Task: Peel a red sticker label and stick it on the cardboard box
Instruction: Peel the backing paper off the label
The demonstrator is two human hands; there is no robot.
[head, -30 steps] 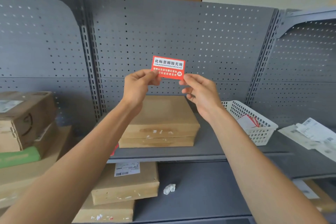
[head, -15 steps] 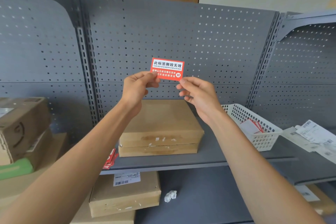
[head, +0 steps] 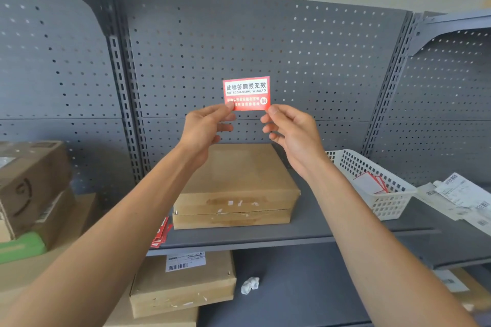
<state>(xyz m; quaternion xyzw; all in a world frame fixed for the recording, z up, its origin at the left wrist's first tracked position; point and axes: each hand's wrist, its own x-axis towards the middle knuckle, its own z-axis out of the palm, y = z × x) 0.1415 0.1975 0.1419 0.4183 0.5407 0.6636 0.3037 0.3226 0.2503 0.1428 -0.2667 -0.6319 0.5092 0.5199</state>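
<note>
A red sticker label (head: 246, 93) with white and black print is held up in front of the grey pegboard. My left hand (head: 206, 130) pinches its lower left corner and my right hand (head: 291, 130) pinches its lower right corner. Below the hands a flat brown cardboard box (head: 239, 188) lies on the grey shelf (head: 318, 231), its top bare. Whether the label is still on its backing cannot be told.
A white plastic basket (head: 372, 183) with more labels stands right of the box. Loose shipping papers (head: 459, 196) lie at far right. Red labels (head: 160, 233) poke out left of the box. Stacked parcels (head: 32, 188) sit left, more boxes (head: 183, 284) and a paper scrap (head: 249, 285) below.
Both hands have kept hold of the label and turned it level. The view has tilted up slightly, so the box and shelf sit lower in the frame.
</note>
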